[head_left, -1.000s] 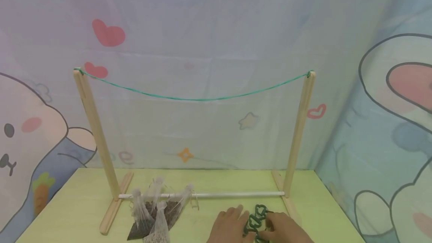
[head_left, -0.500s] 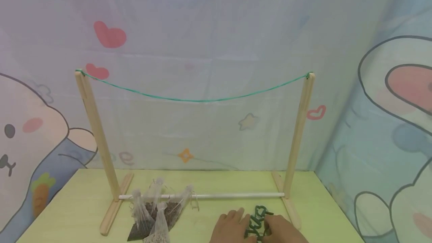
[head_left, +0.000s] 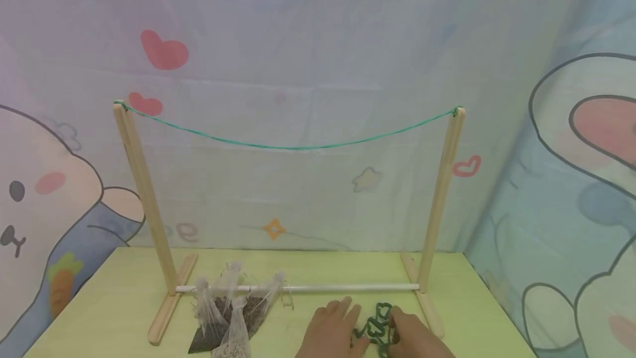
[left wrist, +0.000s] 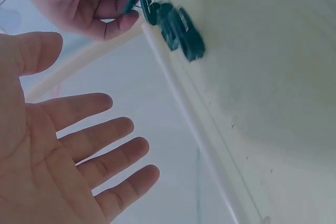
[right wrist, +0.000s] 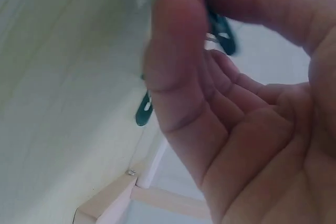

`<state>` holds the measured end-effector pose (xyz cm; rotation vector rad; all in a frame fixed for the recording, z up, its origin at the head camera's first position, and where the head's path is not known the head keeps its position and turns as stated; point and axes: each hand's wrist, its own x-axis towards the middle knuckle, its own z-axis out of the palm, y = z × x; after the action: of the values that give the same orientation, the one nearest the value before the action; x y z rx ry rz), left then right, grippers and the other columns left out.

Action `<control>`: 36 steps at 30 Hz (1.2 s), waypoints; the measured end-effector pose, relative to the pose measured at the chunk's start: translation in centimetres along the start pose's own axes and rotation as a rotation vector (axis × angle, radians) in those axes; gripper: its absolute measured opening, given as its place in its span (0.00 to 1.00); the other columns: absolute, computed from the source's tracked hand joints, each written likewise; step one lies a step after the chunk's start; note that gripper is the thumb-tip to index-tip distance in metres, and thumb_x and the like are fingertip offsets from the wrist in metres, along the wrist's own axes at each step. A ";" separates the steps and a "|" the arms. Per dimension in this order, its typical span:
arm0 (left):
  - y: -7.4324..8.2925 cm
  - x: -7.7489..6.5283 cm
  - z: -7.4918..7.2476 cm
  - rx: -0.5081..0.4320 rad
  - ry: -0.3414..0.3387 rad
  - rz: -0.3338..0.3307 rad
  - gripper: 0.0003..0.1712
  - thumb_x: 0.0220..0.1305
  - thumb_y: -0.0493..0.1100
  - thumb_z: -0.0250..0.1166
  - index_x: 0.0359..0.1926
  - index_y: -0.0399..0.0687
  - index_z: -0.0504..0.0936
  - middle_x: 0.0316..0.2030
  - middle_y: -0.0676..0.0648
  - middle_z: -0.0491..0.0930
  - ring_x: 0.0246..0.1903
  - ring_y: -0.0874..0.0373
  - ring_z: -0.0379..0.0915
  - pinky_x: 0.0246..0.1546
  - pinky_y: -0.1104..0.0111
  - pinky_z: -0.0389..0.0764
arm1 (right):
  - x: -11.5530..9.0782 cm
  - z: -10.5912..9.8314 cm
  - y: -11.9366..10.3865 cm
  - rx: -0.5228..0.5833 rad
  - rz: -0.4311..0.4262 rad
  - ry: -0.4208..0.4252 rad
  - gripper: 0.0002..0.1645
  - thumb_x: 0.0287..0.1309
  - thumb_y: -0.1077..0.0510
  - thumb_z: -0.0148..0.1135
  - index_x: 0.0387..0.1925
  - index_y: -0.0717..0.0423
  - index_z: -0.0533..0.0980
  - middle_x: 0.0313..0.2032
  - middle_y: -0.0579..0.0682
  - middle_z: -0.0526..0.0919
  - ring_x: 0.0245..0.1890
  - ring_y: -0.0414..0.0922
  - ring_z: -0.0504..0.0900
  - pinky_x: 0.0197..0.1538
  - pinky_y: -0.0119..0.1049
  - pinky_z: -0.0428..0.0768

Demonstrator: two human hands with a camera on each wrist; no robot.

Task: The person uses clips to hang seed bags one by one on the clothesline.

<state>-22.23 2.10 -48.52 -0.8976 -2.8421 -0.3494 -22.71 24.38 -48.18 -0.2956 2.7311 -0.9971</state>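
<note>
A small cluster of dark green plastic clips lies on the table near its front edge. My left hand is beside the cluster on the left; its fingers are straight and spread in the left wrist view, holding nothing. From the right side, my right hand pinches one green clip between thumb and fingers. Part of that clip is hidden by the fingers in the right wrist view. More clips are close to the right hand's fingertips in the left wrist view.
Beyond the hands stands a wooden frame with a sagging green cord between its posts and a white bar low down. Several tied mesh bags with dark or pale filling sit at left. A printed cloth hangs behind.
The left hand has shifted slightly left, away from the right hand. My right hand stays at the clips, and some clips at the near side have shifted a little.
</note>
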 end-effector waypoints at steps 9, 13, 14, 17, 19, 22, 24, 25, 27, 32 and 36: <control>-1.0 -1.2 -3.2 -0.280 0.064 -0.087 0.32 0.76 0.58 0.60 0.71 0.44 0.74 0.66 0.44 0.76 0.65 0.45 0.72 0.63 0.48 0.76 | -1.2 -1.9 -1.6 0.142 -0.212 0.103 0.10 0.63 0.64 0.69 0.42 0.62 0.75 0.26 0.50 0.81 0.21 0.40 0.79 0.25 0.33 0.79; -1.3 -1.8 -4.2 -0.364 0.118 -0.102 0.29 0.77 0.58 0.59 0.68 0.45 0.77 0.63 0.45 0.79 0.64 0.45 0.74 0.62 0.48 0.77 | -1.2 -2.0 -3.0 0.194 -0.251 0.186 0.10 0.65 0.61 0.69 0.42 0.60 0.76 0.25 0.51 0.83 0.21 0.38 0.79 0.24 0.34 0.80; -1.3 -1.9 -4.3 -0.390 0.129 -0.104 0.29 0.77 0.59 0.58 0.67 0.46 0.78 0.61 0.46 0.79 0.63 0.45 0.74 0.61 0.49 0.78 | -1.2 -2.0 -3.3 0.216 -0.257 0.203 0.10 0.65 0.61 0.69 0.43 0.60 0.76 0.25 0.51 0.83 0.21 0.39 0.80 0.24 0.34 0.80; -1.6 -2.2 -4.6 -0.496 0.149 -0.102 0.27 0.78 0.61 0.57 0.63 0.49 0.81 0.57 0.49 0.81 0.55 0.51 0.78 0.52 0.57 0.82 | -1.0 -1.6 -4.2 0.307 -0.276 0.233 0.11 0.66 0.62 0.69 0.44 0.62 0.76 0.26 0.52 0.85 0.21 0.40 0.81 0.26 0.35 0.82; -1.7 -2.3 -4.6 -0.579 0.166 -0.092 0.25 0.77 0.61 0.57 0.61 0.51 0.82 0.53 0.50 0.82 0.48 0.57 0.78 0.45 0.62 0.82 | -0.9 -1.2 -4.7 0.369 -0.296 0.238 0.11 0.66 0.63 0.68 0.44 0.64 0.76 0.27 0.54 0.86 0.22 0.40 0.83 0.27 0.35 0.83; -1.9 -2.3 -4.4 -0.704 0.207 -0.080 0.21 0.77 0.56 0.61 0.59 0.49 0.83 0.49 0.50 0.83 0.41 0.63 0.77 0.40 0.65 0.82 | -0.8 -0.6 -5.4 0.457 -0.344 0.214 0.10 0.67 0.66 0.66 0.45 0.68 0.75 0.30 0.57 0.86 0.26 0.39 0.85 0.30 0.37 0.86; -1.9 -2.3 -4.2 -0.773 0.231 -0.079 0.19 0.76 0.53 0.63 0.57 0.47 0.84 0.47 0.50 0.85 0.39 0.64 0.78 0.38 0.66 0.82 | -0.9 -0.2 -5.8 0.508 -0.375 0.186 0.10 0.68 0.67 0.64 0.46 0.69 0.74 0.32 0.60 0.86 0.28 0.39 0.86 0.32 0.38 0.88; -1.9 -2.2 -4.1 -0.805 0.240 -0.084 0.18 0.75 0.51 0.64 0.56 0.46 0.85 0.47 0.49 0.85 0.38 0.64 0.78 0.37 0.67 0.82 | -1.0 -0.1 -6.0 0.531 -0.391 0.170 0.10 0.69 0.66 0.63 0.47 0.70 0.74 0.33 0.61 0.86 0.29 0.39 0.87 0.34 0.39 0.88; -1.8 -2.1 -3.9 -0.862 0.255 -0.093 0.16 0.74 0.49 0.65 0.53 0.45 0.86 0.45 0.49 0.87 0.37 0.64 0.79 0.35 0.68 0.82 | -1.1 0.3 -6.3 0.575 -0.426 0.140 0.12 0.70 0.66 0.62 0.48 0.72 0.73 0.35 0.64 0.86 0.31 0.39 0.88 0.36 0.41 0.89; -1.6 -1.8 -3.6 -0.926 0.298 -0.105 0.11 0.73 0.47 0.67 0.46 0.45 0.88 0.39 0.51 0.88 0.34 0.67 0.79 0.35 0.72 0.81 | -1.1 0.9 -6.8 0.642 -0.486 0.110 0.13 0.71 0.66 0.61 0.50 0.74 0.72 0.41 0.73 0.83 0.35 0.40 0.89 0.37 0.45 0.89; -1.6 -1.6 -3.5 -0.986 0.290 -0.139 0.09 0.72 0.46 0.67 0.45 0.48 0.89 0.37 0.53 0.88 0.33 0.67 0.80 0.36 0.72 0.80 | -1.1 1.0 -6.9 0.672 -0.456 0.083 0.15 0.72 0.65 0.61 0.51 0.74 0.72 0.44 0.73 0.83 0.36 0.40 0.89 0.39 0.44 0.89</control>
<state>-21.63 -1.02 -45.76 -0.6522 -2.3715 -1.8105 -20.63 18.91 -44.27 -0.7710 2.2456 -1.9938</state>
